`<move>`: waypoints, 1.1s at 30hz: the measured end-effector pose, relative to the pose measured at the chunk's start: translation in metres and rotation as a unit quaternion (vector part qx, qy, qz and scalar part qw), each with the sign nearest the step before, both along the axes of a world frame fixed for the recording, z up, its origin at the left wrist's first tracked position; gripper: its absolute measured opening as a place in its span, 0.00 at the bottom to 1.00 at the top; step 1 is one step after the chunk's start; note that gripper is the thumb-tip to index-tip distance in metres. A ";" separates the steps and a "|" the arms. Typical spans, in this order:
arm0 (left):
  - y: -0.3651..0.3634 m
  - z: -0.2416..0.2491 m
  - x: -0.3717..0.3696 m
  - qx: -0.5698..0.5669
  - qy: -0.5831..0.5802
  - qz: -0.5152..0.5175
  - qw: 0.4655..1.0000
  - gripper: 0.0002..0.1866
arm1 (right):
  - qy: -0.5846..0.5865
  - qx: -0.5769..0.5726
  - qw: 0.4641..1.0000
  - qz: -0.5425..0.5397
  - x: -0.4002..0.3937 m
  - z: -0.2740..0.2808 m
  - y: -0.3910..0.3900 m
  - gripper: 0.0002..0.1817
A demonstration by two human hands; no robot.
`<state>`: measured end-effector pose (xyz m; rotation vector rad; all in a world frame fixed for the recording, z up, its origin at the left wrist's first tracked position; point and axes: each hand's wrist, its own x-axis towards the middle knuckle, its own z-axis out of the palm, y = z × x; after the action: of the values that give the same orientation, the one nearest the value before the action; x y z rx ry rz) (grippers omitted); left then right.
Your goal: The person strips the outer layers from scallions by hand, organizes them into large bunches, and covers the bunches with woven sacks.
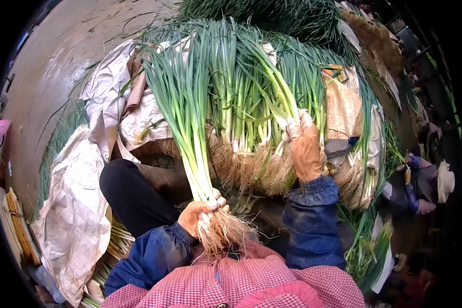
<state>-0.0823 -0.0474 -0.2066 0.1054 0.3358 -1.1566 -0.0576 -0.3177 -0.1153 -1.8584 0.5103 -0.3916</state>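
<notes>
Close to my chest, my left hand [199, 213] is closed around the white lower stems of a bunch of green onions [182, 123]. Stringy brown roots [223, 231] hang below that fist, and the leaves fan upward away from me. Farther out on the right, my right hand [305, 146] grips a few more green onions [277, 84] by their pale bases. Their leaves lean up and left over a big heap of green onions [231, 110], whose tangled roots [256, 167] face me. My fingers hide the gripped stem parts.
Pale sacking [105, 97] lies left of the heap, with another crumpled sack [74, 210] nearer. A woven sack [344, 108] is on the right. More greens [272, 15] are piled behind. My bent knee [131, 190] is beside the heap. Another person [423, 185] is at far right.
</notes>
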 end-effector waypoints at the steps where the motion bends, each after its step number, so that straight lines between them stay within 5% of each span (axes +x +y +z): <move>1: -0.001 -0.004 0.000 0.003 -0.021 -0.010 1.000 0.16 | 0.131 -0.100 0.986 -0.013 -0.008 -0.026 -0.008 0.21; 3: -0.013 0.016 -0.003 0.023 -0.039 -0.004 0.999 0.17 | 0.398 -0.309 0.864 0.023 -0.024 -0.077 -0.022 0.24; 4: -0.017 0.022 0.001 0.050 -0.059 0.008 0.997 0.18 | 0.238 -0.345 0.907 -0.045 -0.042 -0.087 0.000 0.21; 5: -0.018 0.018 0.004 0.033 -0.063 -0.006 0.997 0.20 | 0.098 -0.184 0.977 -0.034 -0.049 -0.079 0.024 0.15; 6: -0.020 0.012 0.001 0.043 -0.053 -0.005 0.998 0.21 | 0.119 -0.046 0.992 0.010 -0.061 -0.080 0.041 0.14; 8: -0.018 0.012 -0.003 0.126 -0.032 -0.070 0.989 0.19 | 0.086 0.233 0.965 0.089 -0.077 -0.084 0.075 0.12; 10: -0.023 0.024 -0.009 0.078 -0.035 -0.065 0.994 0.15 | 0.167 0.292 0.932 0.131 -0.072 -0.068 0.079 0.12; 13: -0.031 0.022 -0.019 0.112 -0.036 -0.040 0.992 0.15 | 0.088 0.063 0.992 0.060 -0.031 -0.101 0.056 0.15; 14: -0.031 0.020 -0.020 0.145 -0.060 -0.035 0.987 0.15 | 0.275 -0.101 0.954 0.053 -0.012 -0.076 0.047 0.18; 17: -0.027 0.022 -0.019 0.187 -0.088 -0.023 0.978 0.15 | 0.187 -0.248 0.951 -0.005 -0.025 -0.090 0.047 0.17; 18: -0.024 0.022 -0.020 0.196 -0.084 -0.022 0.977 0.15 | 0.083 -0.210 0.974 -0.013 -0.037 -0.115 0.038 0.14; 19: -0.022 0.018 -0.021 0.197 -0.077 -0.023 0.977 0.15 | 0.105 0.013 0.994 0.003 -0.049 -0.098 0.035 0.13; 20: -0.021 0.011 -0.021 0.195 -0.084 -0.041 0.976 0.17 | 0.120 0.236 0.964 0.013 -0.059 -0.082 0.036 0.12; 21: -0.022 0.007 -0.020 0.191 -0.092 -0.061 0.975 0.18 | 0.098 0.293 0.951 -0.016 -0.068 -0.087 0.038 0.12; 24: -0.026 0.008 -0.022 0.157 -0.084 -0.043 0.983 0.18 | -0.021 0.595 0.799 -0.080 -0.069 -0.096 0.048 0.13; 28: -0.025 0.005 -0.019 0.194 -0.103 -0.039 0.975 0.25 | -0.024 0.512 0.856 -0.058 -0.044 -0.097 0.061 0.08; 29: -0.021 0.015 -0.019 0.183 -0.113 -0.012 0.976 0.27 | 0.019 0.396 0.917 -0.046 -0.045 -0.085 0.067 0.08; 33: -0.019 0.025 -0.023 0.241 -0.138 -0.027 0.960 0.25 | 0.040 0.420 0.906 0.003 -0.016 -0.105 0.072 0.06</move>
<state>-0.1057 -0.0660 -0.1819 0.7019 0.3619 -1.0763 -0.0734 -0.2459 -0.2206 -1.0356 0.6052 -0.0563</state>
